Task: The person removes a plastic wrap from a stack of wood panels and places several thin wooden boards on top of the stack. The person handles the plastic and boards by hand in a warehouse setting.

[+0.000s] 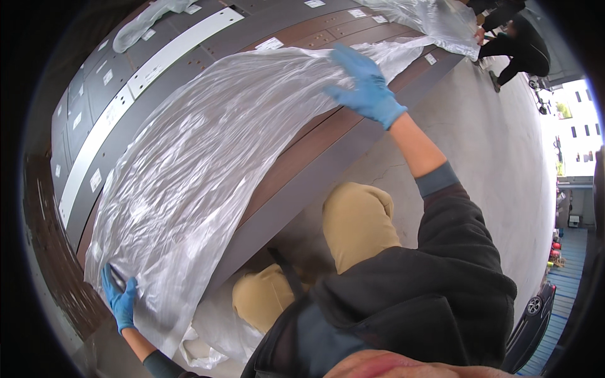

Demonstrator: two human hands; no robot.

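A wide sheet of clear, crinkled plastic film (189,132) lies draped over long brown and grey panels (315,154). My right hand (367,88), in a blue glove, is at the film's far right part, with its fingers stretched and thumb apart. It looks slightly blurred, and I cannot tell whether it presses on the film. Down at the near left corner of the film is my left hand (118,297), also gloved in blue. Its fingers are extended and its thumb stands away, against the film's edge. Neither hand shows anything gripped.
More labelled panels (208,53) extend behind, with a white strip (104,126) among them. Further plastic film (435,25) bunches at the far right, near a person in dark clothes (522,47). Concrete floor (466,145) lies to the right; a dark car (532,318) stands beyond.
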